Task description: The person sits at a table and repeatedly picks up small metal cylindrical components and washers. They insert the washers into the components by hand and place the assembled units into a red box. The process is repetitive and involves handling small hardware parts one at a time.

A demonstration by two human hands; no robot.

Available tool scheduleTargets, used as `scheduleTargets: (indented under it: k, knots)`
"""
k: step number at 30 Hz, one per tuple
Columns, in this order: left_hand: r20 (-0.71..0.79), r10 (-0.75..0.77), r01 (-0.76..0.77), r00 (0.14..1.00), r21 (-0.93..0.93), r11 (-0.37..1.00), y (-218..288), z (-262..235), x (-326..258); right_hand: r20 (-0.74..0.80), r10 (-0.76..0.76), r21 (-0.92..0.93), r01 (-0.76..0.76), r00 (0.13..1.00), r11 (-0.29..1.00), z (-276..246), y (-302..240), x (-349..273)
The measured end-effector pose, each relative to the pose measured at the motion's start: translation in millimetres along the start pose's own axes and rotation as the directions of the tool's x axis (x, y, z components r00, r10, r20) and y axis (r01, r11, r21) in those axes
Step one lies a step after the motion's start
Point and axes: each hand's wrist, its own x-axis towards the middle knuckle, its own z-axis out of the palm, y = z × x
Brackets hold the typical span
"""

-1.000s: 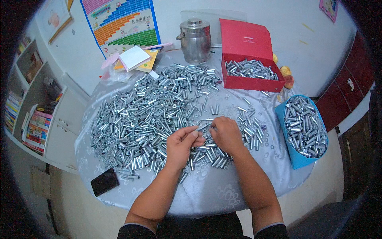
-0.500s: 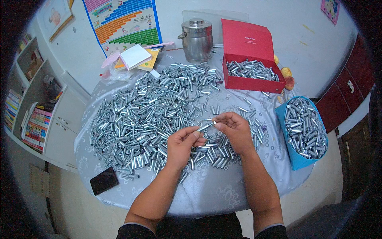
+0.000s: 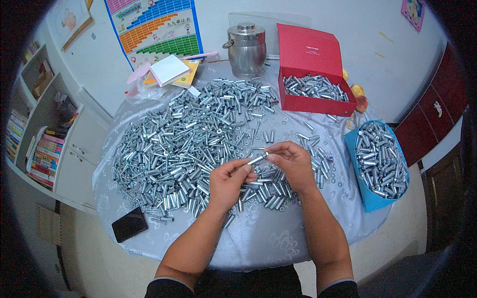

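L hand [image 3: 229, 183]: clamped on lower-left end of silver metal fastener [image 3: 257, 159], btwn thumb & fingertips.
R hand [image 3: 294, 165]: thumb & forefinger together on upper-right end of same pc; detail at tips too small to tell.
Fastener: slim, held up btwn both hands, tilted w/ R end higher, over near-right part of pile.
Parts pile [image 3: 184, 144]: silver tubes, bolts etc., heaped across mid & L of table, spreading beneath both hands.
Washers [image 3: 282, 209]: small flat rings, scattered along pile's front edge & to R.
Tablecloth [image 3: 238, 243]: silvery grey, shiny, patterned, under everything.
Phone [image 3: 129, 225]: black, flat, near front-left edge of table, just beside pile.
Blue bin [image 3: 370, 201]: R side, full of metal fasteners.
Red box [image 3: 318, 106]: back right, open-lidded, w/ more metal pcs inside.
Canister [image 3: 247, 52]: steel, lidded, upright at back, L of red box.
Notepad [image 3: 169, 70]: white, atop yellow book [image 3: 188, 79], back left.
Wall chart [image 3: 156, 32]: multicol., blue-bordered, behind notepad.
Shelf [image 3: 47, 154]: far L, pale, stacked w/ books.
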Motion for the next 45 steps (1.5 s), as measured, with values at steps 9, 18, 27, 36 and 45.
scheduleTargets:
  k: [9,18,27,36,45]
  knots:
    - [0.038,0.031,-0.033,0.999,0.039,0.999,2,1,-1,0.0,0.037,-0.38,-0.034,0.999,0.924,-1,0,-3]
    - [0.048,0.036,-0.037,0.998,0.027,0.999,0,0,-2,0.032,0.047,-0.191,-0.04,0.998,0.981,4,-4,-7]
    - [0.028,0.038,-0.039,0.999,0.048,0.998,-1,0,-2,0.063,0.09,-0.231,-0.073,0.994,0.97,-3,0,-6]
    - [0.053,0.054,-0.057,0.997,0.06,0.997,-4,1,-3,0.094,0.095,-0.261,-0.068,0.991,0.963,-7,-7,-9]
    - [0.053,0.08,-0.086,0.995,0.117,0.989,-3,4,-6,0.114,0.193,-0.345,-0.143,0.975,0.928,-10,-11,-9]
